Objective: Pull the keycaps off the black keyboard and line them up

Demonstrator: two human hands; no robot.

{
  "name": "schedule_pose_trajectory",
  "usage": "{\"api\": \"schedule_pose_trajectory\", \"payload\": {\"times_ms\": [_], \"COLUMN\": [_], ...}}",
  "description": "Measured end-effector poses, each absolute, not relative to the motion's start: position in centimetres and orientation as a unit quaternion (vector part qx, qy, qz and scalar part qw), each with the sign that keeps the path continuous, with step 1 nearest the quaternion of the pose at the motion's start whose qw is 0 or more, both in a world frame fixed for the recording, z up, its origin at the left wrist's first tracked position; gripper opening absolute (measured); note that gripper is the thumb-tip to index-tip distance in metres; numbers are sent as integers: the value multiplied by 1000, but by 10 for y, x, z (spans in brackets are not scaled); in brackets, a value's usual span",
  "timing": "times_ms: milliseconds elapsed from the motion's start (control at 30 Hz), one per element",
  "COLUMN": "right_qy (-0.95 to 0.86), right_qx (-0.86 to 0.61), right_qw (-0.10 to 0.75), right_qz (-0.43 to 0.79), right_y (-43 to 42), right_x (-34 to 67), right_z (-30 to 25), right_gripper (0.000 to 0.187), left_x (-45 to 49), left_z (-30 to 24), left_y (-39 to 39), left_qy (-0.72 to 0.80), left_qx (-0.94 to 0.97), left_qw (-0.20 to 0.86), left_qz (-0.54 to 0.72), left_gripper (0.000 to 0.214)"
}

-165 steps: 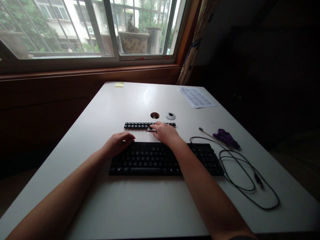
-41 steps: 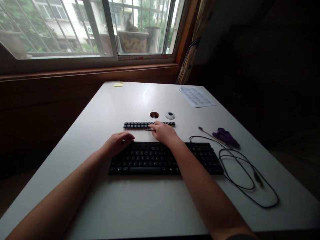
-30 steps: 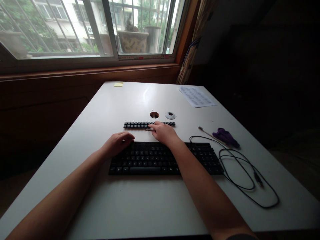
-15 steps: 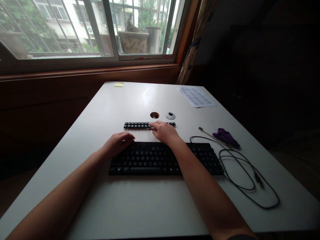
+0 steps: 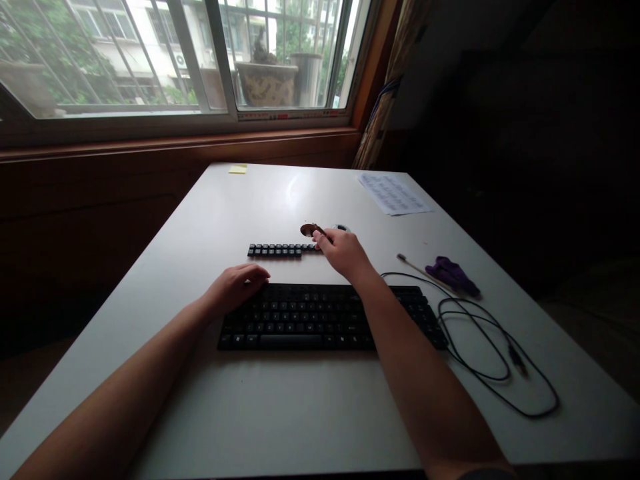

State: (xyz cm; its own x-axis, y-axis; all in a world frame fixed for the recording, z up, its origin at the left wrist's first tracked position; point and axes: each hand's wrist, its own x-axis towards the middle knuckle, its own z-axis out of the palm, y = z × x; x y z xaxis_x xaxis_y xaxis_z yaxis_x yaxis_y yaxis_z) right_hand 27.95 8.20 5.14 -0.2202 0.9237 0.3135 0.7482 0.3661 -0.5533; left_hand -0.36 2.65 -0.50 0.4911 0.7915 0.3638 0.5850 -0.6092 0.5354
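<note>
The black keyboard (image 5: 300, 319) lies flat across the middle of the table. My left hand (image 5: 237, 285), fingers bent together, rests at its upper left corner and grips the edge there. Beyond it, small black keycaps (image 5: 275, 251) stand lined up in two rows; the right end of the rows is hidden by my right hand. Over that end, my right hand (image 5: 345, 252) is closed on a thin, dark brownish tool (image 5: 320, 230), held by thumb and fingers. Its kind is too small to make out. The tool's tip is next to the round table hole (image 5: 307, 231).
A grey ring-shaped cover (image 5: 342, 228) sits partly behind my right hand. To the right lie a brush-like stick (image 5: 415, 265), a purple cloth (image 5: 453, 275) and the looped cable (image 5: 493, 320). Printed sheets (image 5: 395, 193) and yellow sticky notes (image 5: 238, 169) are at the back.
My right hand has lifted off the front keycap row and moved right and away, with the thin tool now tilted up. My left hand and the keyboard have stayed put.
</note>
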Motion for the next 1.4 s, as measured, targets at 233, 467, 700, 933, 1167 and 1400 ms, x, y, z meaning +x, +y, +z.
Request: {"api": "schedule_pose_trajectory", "payload": {"times_ms": [233, 467, 700, 933, 1167, 1400], "right_qy": [-741, -808, -829, -835, -874, -883], "right_qx": [-540, -530, -524, -526, -466, -456], "right_qw": [320, 240, 179, 160, 136, 110], "right_qz": [238, 97, 81, 38, 7, -8], "right_y": [80, 84, 85, 81, 77, 76], "right_x": [285, 278, 268, 266, 266, 266], "right_z": [62, 46, 17, 17, 21, 19], "right_gripper": [52, 33, 29, 31, 36, 40], "left_x": [-5, -4, -3, -4, -4, -3], "left_z": [-6, -4, -5, -4, -4, -3], "left_y": [27, 28, 27, 28, 27, 27], "left_qy": [398, 401, 401, 400, 398, 402], "left_qx": [850, 850, 850, 850, 850, 849], "left_qw": [173, 169, 173, 177, 182, 180], "left_qz": [299, 296, 294, 295, 294, 291], "left_gripper": [13, 14, 14, 14, 15, 15]}}
